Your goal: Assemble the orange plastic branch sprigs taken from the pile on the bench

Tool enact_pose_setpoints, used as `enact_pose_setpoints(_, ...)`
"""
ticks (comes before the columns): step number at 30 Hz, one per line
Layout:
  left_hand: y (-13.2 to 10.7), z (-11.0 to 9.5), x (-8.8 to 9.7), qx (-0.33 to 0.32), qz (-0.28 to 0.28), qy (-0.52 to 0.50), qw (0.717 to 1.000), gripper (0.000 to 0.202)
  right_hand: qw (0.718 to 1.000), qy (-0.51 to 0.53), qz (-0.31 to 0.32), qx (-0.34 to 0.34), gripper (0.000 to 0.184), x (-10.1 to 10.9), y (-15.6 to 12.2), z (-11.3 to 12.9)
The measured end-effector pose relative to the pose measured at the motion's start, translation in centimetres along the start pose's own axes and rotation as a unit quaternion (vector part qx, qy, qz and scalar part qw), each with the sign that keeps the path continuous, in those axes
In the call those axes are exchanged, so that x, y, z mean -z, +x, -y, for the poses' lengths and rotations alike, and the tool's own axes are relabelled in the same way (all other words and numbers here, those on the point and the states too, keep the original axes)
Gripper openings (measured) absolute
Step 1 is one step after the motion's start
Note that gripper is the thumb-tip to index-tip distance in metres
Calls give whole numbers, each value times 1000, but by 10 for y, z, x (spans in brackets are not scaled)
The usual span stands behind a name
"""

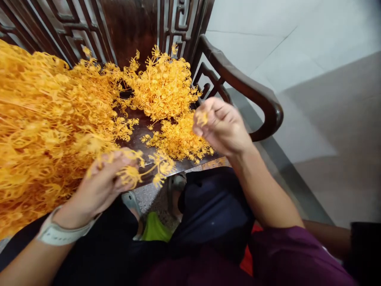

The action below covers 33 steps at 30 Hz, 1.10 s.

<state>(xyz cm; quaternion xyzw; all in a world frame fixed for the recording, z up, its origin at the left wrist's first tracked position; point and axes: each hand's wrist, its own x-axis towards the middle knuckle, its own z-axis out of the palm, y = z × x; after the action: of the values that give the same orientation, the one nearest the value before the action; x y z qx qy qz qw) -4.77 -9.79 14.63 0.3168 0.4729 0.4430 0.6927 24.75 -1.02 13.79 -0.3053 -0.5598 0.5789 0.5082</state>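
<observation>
My left hand (102,180) is closed around an orange plastic sprig (143,169) with small flower-like tips, held at the front edge of the dark wooden seat (139,133). My right hand (222,125) is raised above the seat's right side, fingers pinched on a small orange plastic piece (202,117). Just under the right hand lies a small heap of loose orange pieces (178,141). A huge pile of orange sprigs (44,127) fills the left of the seat, and a second mound (163,85) rests at the back.
The carved wooden chair back (89,28) stands behind the piles, and a curved armrest (247,91) runs along the right. Pale floor tiles (297,47) lie beyond. My dark-clothed legs (208,206) and a sandalled foot (177,184) show below the seat edge.
</observation>
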Motion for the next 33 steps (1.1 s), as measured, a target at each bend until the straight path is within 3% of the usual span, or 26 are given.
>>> enact_pose_setpoints(2, 3, -9, 7, -26, -26, -11, 999, 54, 988, -93, -114, 55, 36, 31, 8, -1)
enact_pose_setpoints(3, 5, -11, 10, -47, -43, -2, 998, 54, 978, -143, -137, 62, 37, 46, 12, -4)
enact_pose_setpoints(5, 11, -9, 12, -73, -65, 37, 995, 52, 961, -248, -114, 34, 38, 67, 15, -12)
enact_pose_setpoints(7, 16, -1, 11, -58, -58, 73, 994, 48, 939, -342, -44, -12, 37, 77, 16, -22)
enact_pose_setpoints(10, 22, 18, 2, -7, -29, 75, 997, 49, 897, -441, 31, -28, 32, 76, 15, -30)
enact_pose_setpoints(13, 25, 35, -7, 24, -21, 66, 997, 43, 875, -484, 1, 21, 36, 61, 12, -28)
enact_pose_setpoints(16, 27, 46, -13, 28, -28, 47, 998, 34, 900, -436, -18, 18, 39, 28, 4, -20)
enact_pose_setpoints(18, 28, 51, -16, 26, -28, 37, 999, 33, 930, -361, 64, -33, 42, -2, -5, -16)
enact_pose_setpoints(20, 28, 53, -17, 12, -22, 34, 999, 35, 941, -283, 163, -89, 41, -32, -16, -16)
enact_pose_setpoints(23, 26, 53, -18, -20, -1, 14, 1000, 39, 960, -190, 171, -119, 40, -62, -26, -25)
enact_pose_setpoints(27, 23, 49, -16, -42, 30, -7, 999, 41, 977, -65, 127, -156, 40, -66, -24, -35)
enact_pose_setpoints(30, 21, 43, -14, -84, 44, 21, 995, 39, 966, 23, 122, -228, 41, -61, -20, -36)
enact_pose_setpoints(33, 19, 37, -11, -125, 38, 76, 988, 38, 956, 50, 141, -253, 32, -62, -20, -36)
